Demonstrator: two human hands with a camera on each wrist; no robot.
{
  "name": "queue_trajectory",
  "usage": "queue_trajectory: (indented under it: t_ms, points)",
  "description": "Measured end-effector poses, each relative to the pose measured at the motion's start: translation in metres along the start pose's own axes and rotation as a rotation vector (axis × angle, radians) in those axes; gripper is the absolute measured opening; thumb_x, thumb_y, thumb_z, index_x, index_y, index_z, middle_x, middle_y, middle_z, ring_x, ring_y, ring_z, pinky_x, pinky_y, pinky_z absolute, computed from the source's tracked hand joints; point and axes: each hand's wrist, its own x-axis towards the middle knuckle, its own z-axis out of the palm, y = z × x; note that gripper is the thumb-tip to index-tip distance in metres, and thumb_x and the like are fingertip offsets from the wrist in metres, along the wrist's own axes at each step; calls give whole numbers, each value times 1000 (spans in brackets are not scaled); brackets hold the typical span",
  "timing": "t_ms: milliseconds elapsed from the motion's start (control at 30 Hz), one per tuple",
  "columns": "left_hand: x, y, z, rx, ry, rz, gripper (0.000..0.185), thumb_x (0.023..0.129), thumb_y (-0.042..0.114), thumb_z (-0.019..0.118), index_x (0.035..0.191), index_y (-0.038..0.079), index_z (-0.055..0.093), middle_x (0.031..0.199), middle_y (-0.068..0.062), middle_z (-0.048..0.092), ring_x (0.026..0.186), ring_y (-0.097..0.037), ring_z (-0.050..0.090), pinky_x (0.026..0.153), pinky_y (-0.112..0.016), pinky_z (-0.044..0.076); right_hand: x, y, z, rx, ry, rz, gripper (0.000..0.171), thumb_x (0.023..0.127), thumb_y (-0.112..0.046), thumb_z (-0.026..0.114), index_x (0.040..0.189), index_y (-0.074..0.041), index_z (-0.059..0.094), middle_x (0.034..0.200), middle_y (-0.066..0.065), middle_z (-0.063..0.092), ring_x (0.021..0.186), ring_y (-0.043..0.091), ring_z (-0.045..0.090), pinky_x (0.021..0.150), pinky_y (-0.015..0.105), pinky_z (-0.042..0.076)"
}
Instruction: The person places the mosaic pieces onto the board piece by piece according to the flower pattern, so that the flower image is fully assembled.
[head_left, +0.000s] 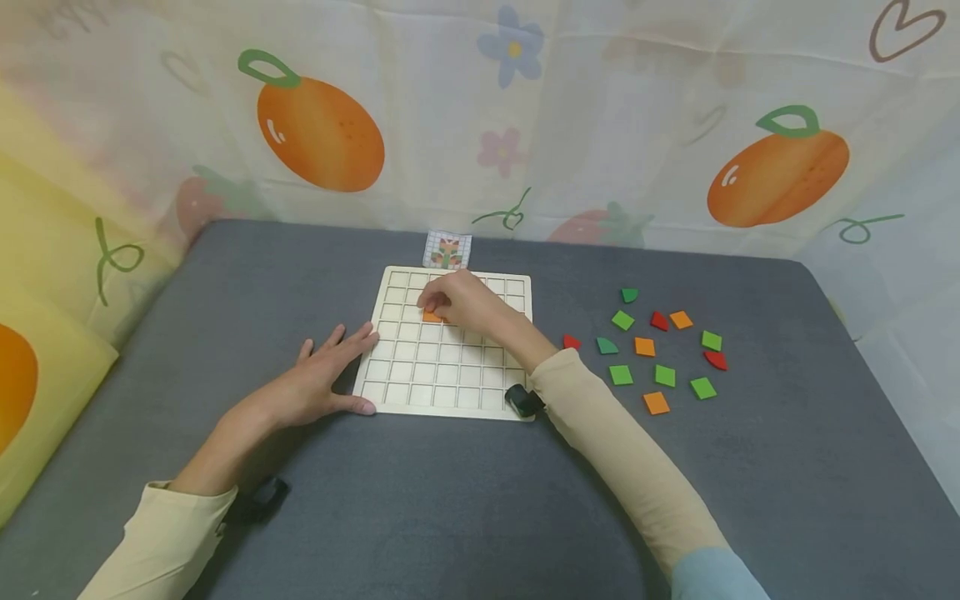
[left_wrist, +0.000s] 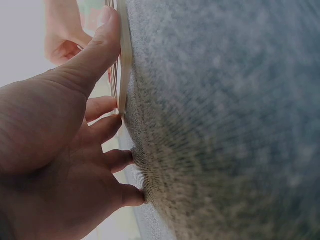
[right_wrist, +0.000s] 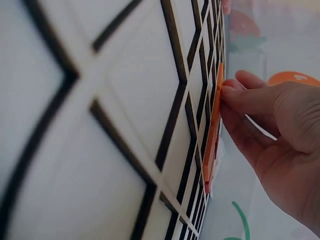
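The orange tile (head_left: pixel 432 317) sits on the gridded board (head_left: pixel 450 411), in its far left part. Expect it to be light, stiff and thin, with smooth faces that may slip; take hold by opposite edges. Your right hand (head_left: pixel 467 302) pinches it with thumb and fingertips drawn together. The board should be rigid, light and apt to slide; steady it at the rim. Your left hand (head_left: pixel 322 379) is spread along its left edge, thumb at the near corner. Loose tiles (head_left: pixel 664 376) lie right of the board; a pattern card (head_left: pixel 447 250) lies just beyond its far edge
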Motion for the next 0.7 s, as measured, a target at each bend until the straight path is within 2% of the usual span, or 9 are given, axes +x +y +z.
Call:
queue_trajectory:
  t_ms: [267,500,700]
  points:
    - [-2,-1,1,-3,6,8,100,77,41,80,154,4,27,162,-19,14,145,-50,2,106,-73,-3,-3,0,-1,20,10,7,22,90,7,62,104,-4,74,95,5,72,87,13,65,78,19,50]
    - [-2,0,1,-8,1,7,100,77,41,80,154,4,27,162,-20,14,145,-51,2,106,-73,-2,-12,4,-7,10,-2,59,19,92,-2,66,109,-8,73,104,2,72,98,12,65,84,22,50]
    - [-2,1,1,-9,5,9,100,77,40,80,153,4,28,162,-20,14,145,-51,2,106,-73,-3,-23,10,-18,-5,23,73,19,92,-5,68,110,-8,73,101,3,71,93,14,64,81,24,51]
